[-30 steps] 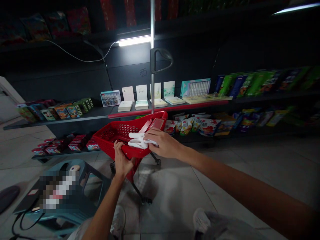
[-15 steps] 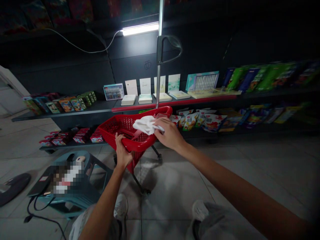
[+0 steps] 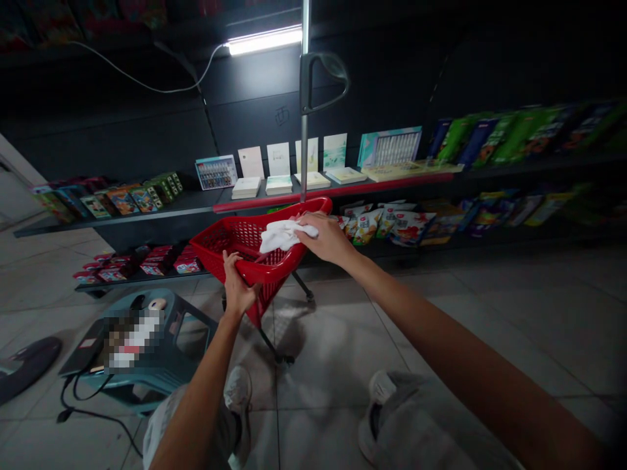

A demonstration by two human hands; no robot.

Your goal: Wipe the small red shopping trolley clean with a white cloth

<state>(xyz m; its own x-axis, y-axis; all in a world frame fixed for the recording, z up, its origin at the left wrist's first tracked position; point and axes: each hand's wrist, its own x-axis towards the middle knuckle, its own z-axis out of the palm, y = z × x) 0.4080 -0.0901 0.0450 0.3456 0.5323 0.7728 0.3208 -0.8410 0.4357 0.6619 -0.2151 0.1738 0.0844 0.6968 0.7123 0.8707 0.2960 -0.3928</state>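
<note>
A red plastic shopping basket (image 3: 228,245) on wheels stands on the tiled floor in front of me. My left hand (image 3: 236,287) grips its near rim, fingers wrapped over the edge. My right hand (image 3: 326,238) is closed on a crumpled white cloth (image 3: 280,235) and holds it against the basket's right rim, near the base of the metal handle pole (image 3: 304,130). The inside of the basket is partly hidden by the cloth.
Dark shelves (image 3: 161,219) behind the basket carry notebooks, cards, paint sets and snack packets. A teal plastic stool (image 3: 161,343) with a dark flat device and cables on it stands at the lower left. My knees and shoes show at the bottom.
My right hand has carried the cloth from the basket's near rim along the right rim toward the handle pole. My left hand has kept its grip on the near rim.
</note>
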